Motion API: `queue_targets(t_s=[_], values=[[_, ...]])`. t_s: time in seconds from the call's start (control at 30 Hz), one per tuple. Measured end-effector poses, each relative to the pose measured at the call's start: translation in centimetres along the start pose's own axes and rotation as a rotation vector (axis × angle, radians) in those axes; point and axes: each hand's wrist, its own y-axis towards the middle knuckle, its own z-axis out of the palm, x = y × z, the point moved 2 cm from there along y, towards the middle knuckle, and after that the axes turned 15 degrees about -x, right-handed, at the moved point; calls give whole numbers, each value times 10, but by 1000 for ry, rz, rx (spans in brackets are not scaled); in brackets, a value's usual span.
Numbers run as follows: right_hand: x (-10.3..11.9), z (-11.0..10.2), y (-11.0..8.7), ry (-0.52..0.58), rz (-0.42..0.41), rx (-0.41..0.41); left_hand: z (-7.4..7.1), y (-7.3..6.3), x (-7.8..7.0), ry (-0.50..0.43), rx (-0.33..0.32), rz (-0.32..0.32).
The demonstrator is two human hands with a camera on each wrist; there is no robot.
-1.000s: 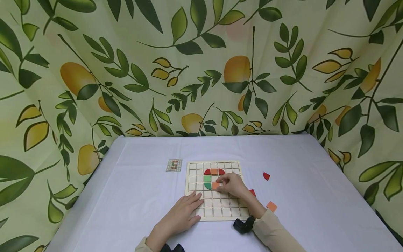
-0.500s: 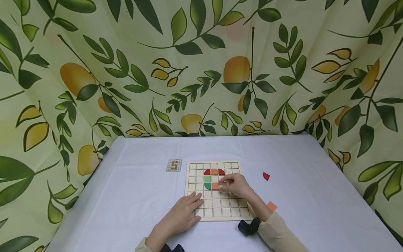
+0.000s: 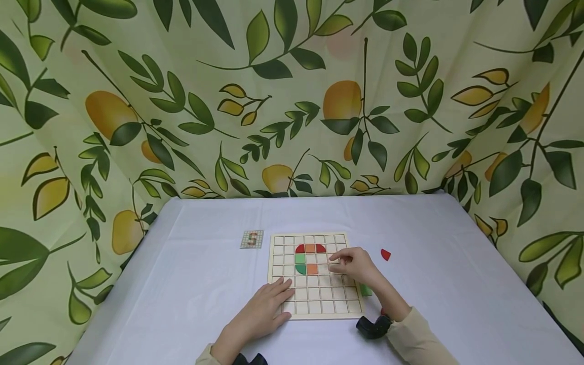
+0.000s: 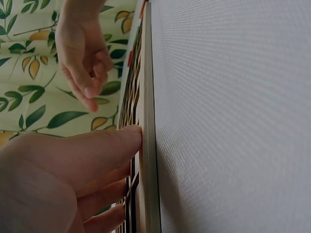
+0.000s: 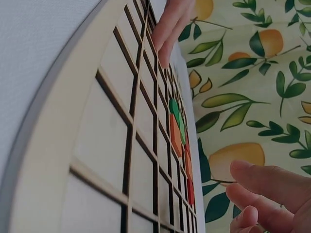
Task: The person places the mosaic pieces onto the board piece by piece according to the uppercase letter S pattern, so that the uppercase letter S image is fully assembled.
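Apparently, the step was laying coloured tiles (image 3: 299, 259) into the grid board (image 3: 315, 307), where six sat in the upper middle cells. The right hand (image 3: 356, 264) hovered just right of them, fingers loosely bent, nothing visible in its grasp. The left hand (image 3: 266, 308) lay spread on the board's near-left corner, probably steadying it. Another placement would likely call for pinching a loose piece, such as the red wedge (image 3: 386, 254) on the tablecloth (image 3: 438, 243).
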Motion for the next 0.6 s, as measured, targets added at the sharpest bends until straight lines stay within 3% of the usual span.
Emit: queue_targets(t_s=[0.27, 0.6], values=[[-9, -9, -2, -9, 31, -13, 0, 0, 1, 3, -4, 8], [-19, -19, -8, -24, 129, -15, -1, 1, 0, -1, -8, 9]])
